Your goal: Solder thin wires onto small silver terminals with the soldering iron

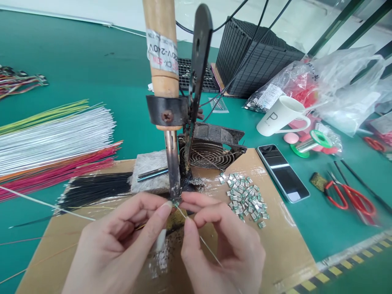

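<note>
Left hand [122, 245] pinches a tiny green part [176, 202] at the soldering iron [172, 163], right hand [228, 249] a thin grey wire [208, 249]

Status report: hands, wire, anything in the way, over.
Hands shut: left hand pinches a small part at the iron tip, right hand holds the wire to it. Behind it a fan, parts pile right; nothing blocking.

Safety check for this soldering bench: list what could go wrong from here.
Burn: the left hand and right hand pinch a white wire and a thin wire right at the soldering iron tip, fingertips very close to it.
Scorching: the cardboard under the tip already looks blackened.
Spill: the pile of small parts beside the right hand could get knocked.
</note>
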Available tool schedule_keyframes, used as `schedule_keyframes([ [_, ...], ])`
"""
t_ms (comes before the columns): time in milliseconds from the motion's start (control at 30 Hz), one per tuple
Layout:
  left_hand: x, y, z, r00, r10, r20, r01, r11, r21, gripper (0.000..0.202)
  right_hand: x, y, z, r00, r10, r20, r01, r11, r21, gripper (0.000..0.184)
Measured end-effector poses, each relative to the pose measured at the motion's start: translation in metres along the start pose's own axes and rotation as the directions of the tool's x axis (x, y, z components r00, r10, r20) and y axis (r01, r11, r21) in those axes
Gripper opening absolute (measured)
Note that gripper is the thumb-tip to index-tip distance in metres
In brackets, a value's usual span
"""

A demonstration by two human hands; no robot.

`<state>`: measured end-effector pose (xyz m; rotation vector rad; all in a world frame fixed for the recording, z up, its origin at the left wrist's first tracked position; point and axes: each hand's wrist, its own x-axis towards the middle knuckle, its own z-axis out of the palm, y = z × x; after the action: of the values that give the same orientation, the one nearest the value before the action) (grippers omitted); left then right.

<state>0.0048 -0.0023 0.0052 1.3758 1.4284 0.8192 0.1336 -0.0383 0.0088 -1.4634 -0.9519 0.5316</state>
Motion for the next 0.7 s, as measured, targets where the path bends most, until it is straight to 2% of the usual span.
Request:
schedule_keyframes([
  [200, 0.0, -0.001, 0.0, 1.0, 0.017, -0.005, -0.017, 1.0, 0.017, 0.023, 0.004, 0.002, -0.003, 0.999, -0.043, 0.028, 0.041, 0.998, 0.056, 0.024],
  [367, 0.002, -0.001, 0.002, 1.0, 0.024, -0.004, -0.024, 1.0, 0.004, 0.023, 0.004, 0.003, -0.001, 1.0, -0.027, 0.014, 0.027, 0.999, 0.035, 0.024],
  [567, -0.001, -0.003, 0.001, 1.0, -0.027, 0.016, 0.027, 1.0, -0.011, 0.023, 0.006, 0.004, -0.007, 0.996, -0.022, 0.083, 0.013, 0.994, 0.104, 0.025],
  [700, -0.003, -0.004, 0.003, 1.0, -0.023, 0.006, 0.023, 0.999, 0.034, 0.022, 0.012, 0.007, -0.018, 0.987, 0.08, 0.139, -0.082, 0.997, 0.008, 0.014],
])
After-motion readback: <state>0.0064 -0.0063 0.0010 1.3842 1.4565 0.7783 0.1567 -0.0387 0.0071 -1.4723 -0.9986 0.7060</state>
